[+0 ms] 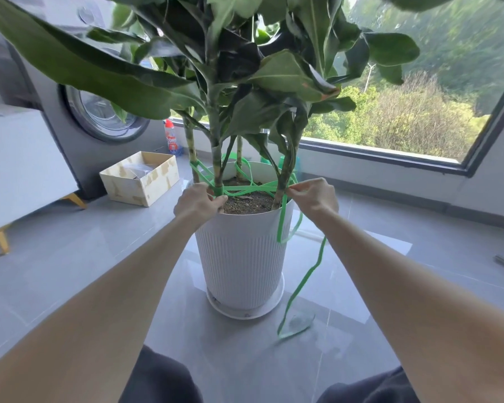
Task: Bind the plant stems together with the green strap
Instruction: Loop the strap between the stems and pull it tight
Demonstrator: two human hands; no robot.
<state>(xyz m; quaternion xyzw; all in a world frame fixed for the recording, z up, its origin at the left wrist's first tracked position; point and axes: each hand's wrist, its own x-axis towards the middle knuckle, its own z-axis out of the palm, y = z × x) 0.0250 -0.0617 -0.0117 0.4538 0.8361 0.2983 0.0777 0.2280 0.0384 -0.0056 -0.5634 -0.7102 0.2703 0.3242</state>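
Both hands hold the green strap at the stems above the white pot.
The strap is looped between several stems just over the pot's rim, and its free end hangs down the right side of the pot. At the left rim, the left hand curls its fingers around the strap at one stem. At the right rim, the right hand pinches the strap beside another stem. A cardboard box lies behind the pot to the left.

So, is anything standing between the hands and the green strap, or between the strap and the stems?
Nothing visible does. The left hand holds the green strap at the front stem, and the right hand pinches it beside the right stem. Leaves hang above, clear of the strap.
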